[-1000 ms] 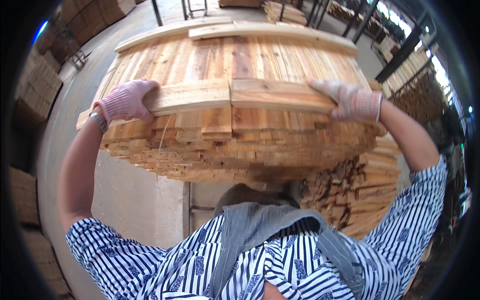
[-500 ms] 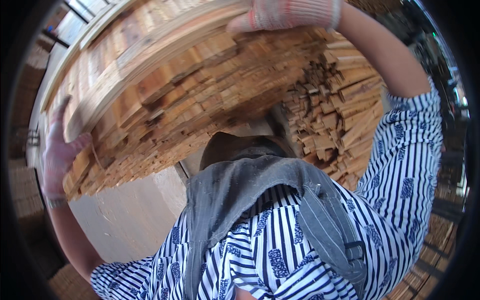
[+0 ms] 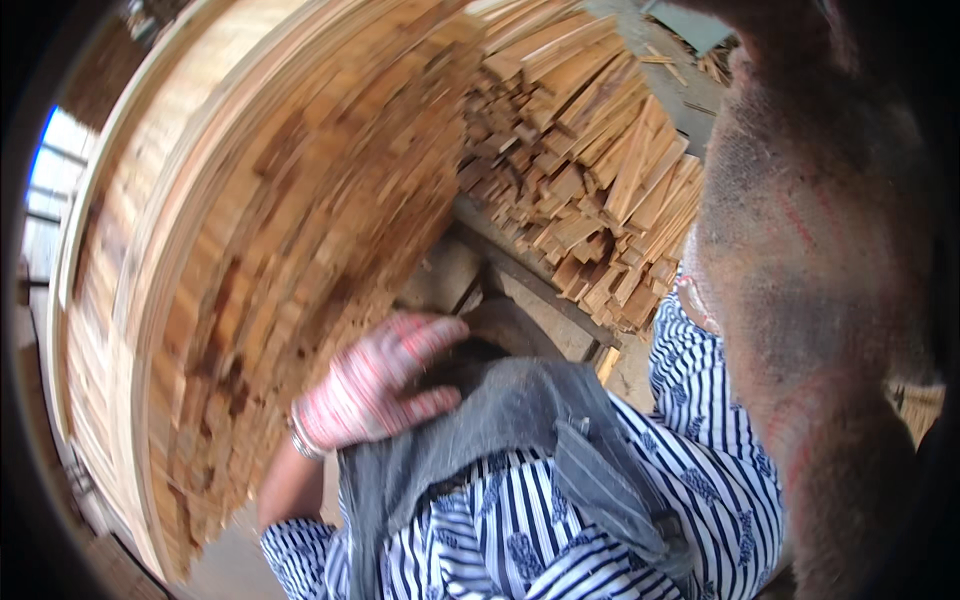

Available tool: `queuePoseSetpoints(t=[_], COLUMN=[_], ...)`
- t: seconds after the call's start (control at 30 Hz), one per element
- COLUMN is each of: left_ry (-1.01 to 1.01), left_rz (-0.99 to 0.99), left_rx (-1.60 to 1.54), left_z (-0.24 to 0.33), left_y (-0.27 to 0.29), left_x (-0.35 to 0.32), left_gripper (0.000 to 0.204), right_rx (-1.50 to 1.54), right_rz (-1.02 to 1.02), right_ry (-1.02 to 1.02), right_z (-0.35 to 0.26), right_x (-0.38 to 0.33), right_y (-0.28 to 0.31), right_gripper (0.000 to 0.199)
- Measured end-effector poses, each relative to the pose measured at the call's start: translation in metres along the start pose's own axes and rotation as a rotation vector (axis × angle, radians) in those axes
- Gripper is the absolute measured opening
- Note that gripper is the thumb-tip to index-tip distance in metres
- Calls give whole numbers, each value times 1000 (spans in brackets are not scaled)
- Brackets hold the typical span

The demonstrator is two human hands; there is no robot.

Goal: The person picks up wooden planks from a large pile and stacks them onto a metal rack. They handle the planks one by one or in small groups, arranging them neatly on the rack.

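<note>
Left hand point(image 3: 375, 385) dropped from the lumber stack point(image 3: 270, 260) onto grey apron point(image 3: 520, 420), grip loosely apart, right hand point(image 3: 810, 250) blurred, grip unclear

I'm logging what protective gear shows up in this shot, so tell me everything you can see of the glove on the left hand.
The glove on the left hand is a knitted work glove, pale with red-pink patterning across the fingers and back. It looks like cotton-type fabric, worn and a little grubby. The fingers are loosely curled, resting on the grey apron at the person's chest, close beside the stacked wood slats. A metal bracelet sits at its cuff.
</note>
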State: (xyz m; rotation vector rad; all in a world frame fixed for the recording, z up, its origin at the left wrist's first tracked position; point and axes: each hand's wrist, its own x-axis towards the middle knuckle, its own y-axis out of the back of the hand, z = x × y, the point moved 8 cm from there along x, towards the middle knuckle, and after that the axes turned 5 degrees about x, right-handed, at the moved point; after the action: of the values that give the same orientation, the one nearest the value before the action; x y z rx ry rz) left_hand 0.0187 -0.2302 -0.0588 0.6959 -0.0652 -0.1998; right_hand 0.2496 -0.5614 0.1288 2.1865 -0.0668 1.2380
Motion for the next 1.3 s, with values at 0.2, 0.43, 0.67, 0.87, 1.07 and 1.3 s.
queuePoseSetpoints(t=[0.2,0.43,0.67,0.87,1.07,1.3], left_ry=[12,-72,-88,-10,-75,43], left_rz=[-34,17,-37,-266,-424,-583], left_rx=[-7,3,-117,-169,-120,-122], left_z=[0,-2,-11,21,43,48], left_y=[-19,-57,-182,-238,-284,-334], left_x=[28,83,157,230,264,274], left_gripper=[64,58,60,61,66,70], right_rx=[-361,-507,-431,-67,138,585], right_rz=[85,99,152,42,98,260], right_ry=[-245,-387,-56,238,296,-46], right_z=[143,281,238,187,159,280], right_x=[23,116,119,16,-43,-80], right_y=[86,134,116,102,177,160], right_gripper=[79,76,73,70,67,63])
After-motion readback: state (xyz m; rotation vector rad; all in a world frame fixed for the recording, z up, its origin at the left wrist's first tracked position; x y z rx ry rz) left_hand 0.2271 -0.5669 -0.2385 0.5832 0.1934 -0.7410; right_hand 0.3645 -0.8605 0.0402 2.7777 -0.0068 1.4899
